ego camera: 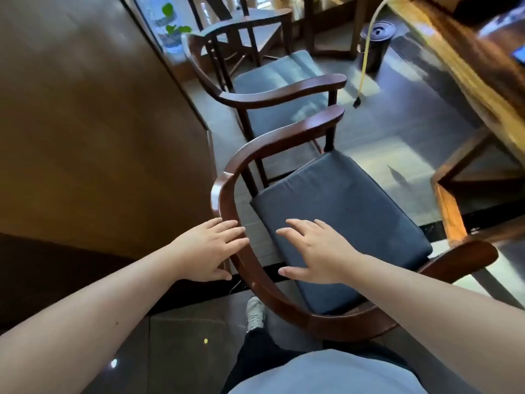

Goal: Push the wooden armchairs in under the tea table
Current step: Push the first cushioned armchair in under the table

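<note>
Left hand (211, 248) spread open on the back rail of the near armchair (284, 291); right hand (315, 251) open above its cushion (341, 223), holding nothing. Second armchair (255, 92) beyond both hands. Tea surface (466, 69) far right. Frame likely heavy, rigid; push at the rail. No legible markings.

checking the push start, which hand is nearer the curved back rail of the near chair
Left. The left hand has its fingers at the back rail; the right hand hovers open over the seat cushion.
</note>
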Demonstrator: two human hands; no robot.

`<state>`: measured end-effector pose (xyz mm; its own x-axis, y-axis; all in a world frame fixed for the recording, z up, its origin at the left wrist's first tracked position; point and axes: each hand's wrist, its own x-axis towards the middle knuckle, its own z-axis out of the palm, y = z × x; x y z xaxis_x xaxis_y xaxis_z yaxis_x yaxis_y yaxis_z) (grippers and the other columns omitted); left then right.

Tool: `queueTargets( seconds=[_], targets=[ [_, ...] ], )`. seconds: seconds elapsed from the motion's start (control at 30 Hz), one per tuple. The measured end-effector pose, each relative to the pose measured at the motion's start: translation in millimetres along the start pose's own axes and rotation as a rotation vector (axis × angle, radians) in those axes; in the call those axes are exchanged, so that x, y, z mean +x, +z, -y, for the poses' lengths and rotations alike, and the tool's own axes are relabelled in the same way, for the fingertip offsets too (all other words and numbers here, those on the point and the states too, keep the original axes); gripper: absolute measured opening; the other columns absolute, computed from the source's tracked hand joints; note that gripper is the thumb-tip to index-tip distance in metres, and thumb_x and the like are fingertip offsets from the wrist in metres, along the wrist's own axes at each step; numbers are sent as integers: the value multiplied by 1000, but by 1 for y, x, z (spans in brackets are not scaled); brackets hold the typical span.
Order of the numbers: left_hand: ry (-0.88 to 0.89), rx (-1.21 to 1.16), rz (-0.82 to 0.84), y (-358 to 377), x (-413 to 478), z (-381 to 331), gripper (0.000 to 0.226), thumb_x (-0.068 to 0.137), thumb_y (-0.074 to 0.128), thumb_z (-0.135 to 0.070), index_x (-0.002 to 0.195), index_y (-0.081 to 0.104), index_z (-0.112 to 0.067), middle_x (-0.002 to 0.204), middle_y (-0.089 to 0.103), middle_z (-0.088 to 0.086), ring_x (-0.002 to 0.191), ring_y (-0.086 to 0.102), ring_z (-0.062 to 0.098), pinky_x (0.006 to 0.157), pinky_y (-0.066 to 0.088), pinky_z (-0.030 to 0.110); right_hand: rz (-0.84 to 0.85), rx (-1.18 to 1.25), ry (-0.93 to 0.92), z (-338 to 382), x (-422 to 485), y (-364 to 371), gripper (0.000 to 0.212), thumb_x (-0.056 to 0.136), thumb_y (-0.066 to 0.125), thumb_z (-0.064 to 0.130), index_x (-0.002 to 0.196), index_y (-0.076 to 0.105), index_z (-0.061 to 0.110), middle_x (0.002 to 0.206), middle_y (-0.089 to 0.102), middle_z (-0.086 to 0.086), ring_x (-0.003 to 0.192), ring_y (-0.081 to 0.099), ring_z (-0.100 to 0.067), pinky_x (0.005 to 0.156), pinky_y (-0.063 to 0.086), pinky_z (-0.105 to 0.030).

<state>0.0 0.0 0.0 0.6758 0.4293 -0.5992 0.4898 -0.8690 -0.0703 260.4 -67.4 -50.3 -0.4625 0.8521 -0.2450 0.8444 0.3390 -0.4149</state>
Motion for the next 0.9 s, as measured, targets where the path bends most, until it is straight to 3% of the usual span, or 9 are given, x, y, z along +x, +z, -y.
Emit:
queueTargets(
  seconds=[0.13, 0.3, 0.47, 0.63, 0.7, 0.77, 0.83, 0.9],
  targets=[
    [103, 57, -49, 13, 10, 26, 76, 89, 54, -54, 150, 19, -26, 158, 23, 2, 145, 8, 24, 113, 1, 39, -12, 88, 98, 24, 8, 16, 91, 74, 27, 81, 147, 29, 26, 154, 32, -6, 137, 34, -26, 111, 28, -44],
    [275, 128, -188, 36, 29, 60, 71, 83, 65, -49, 142, 38, -21, 143, 47, 6, 136, 34, 28, 111, 25, 45, -82, 355, 306, 63, 11, 49, 88, 73, 38, 80, 143, 36, 27, 145, 42, 4, 125, 47, -19, 103, 39, -37],
    [416, 156, -321, 54, 53, 91, 56, 80, 68, -43, 129, 51, -22, 126, 60, 1, 122, 49, 24, 107, 32, 42, -156, 433, 431, 98, 20, 84, 75, 81, 58, 66, 141, 38, 26, 142, 44, 7, 123, 46, -14, 102, 37, -33],
    [467, 126, -315, 52, 73, 100, 41, 81, 64, -44, 116, 59, -23, 107, 66, -3, 99, 60, 24, 90, 47, 40, -218, 447, 596, 117, 20, 115, 67, 80, 63, 50, 139, 42, 26, 141, 46, 9, 124, 46, -14, 101, 37, -30],
    [504, 150, -262, 52, 79, 94, 30, 84, 57, -44, 108, 59, -26, 101, 65, -5, 91, 61, 23, 78, 50, 39, -270, 408, 676, 120, 18, 125, 60, 77, 65, 33, 134, 50, 25, 134, 56, 8, 117, 54, -18, 95, 44, -32],
    [546, 173, -222, 51, 84, 93, 24, 86, 53, -45, 100, 59, -27, 94, 65, -8, 84, 62, 22, 70, 51, 38, -347, 331, 737, 123, 19, 132, 56, 67, 71, 18, 122, 61, 24, 117, 68, 6, 101, 65, -23, 78, 54, -36],
    [595, 191, -225, 50, 90, 97, 19, 87, 54, -42, 95, 61, -26, 85, 64, -8, 75, 62, 22, 61, 51, 37, -414, 284, 754, 124, 21, 138, 55, 54, 76, 10, 107, 67, 23, 95, 73, 6, 81, 69, -25, 59, 57, -36],
    [624, 212, -251, 50, 94, 102, 15, 85, 58, -38, 90, 63, -24, 78, 62, -8, 68, 61, 21, 54, 50, 34, -451, 245, 736, 125, 23, 139, 53, 49, 76, 9, 99, 67, 22, 84, 73, 5, 71, 68, -26, 51, 55, -36]
  ],
)
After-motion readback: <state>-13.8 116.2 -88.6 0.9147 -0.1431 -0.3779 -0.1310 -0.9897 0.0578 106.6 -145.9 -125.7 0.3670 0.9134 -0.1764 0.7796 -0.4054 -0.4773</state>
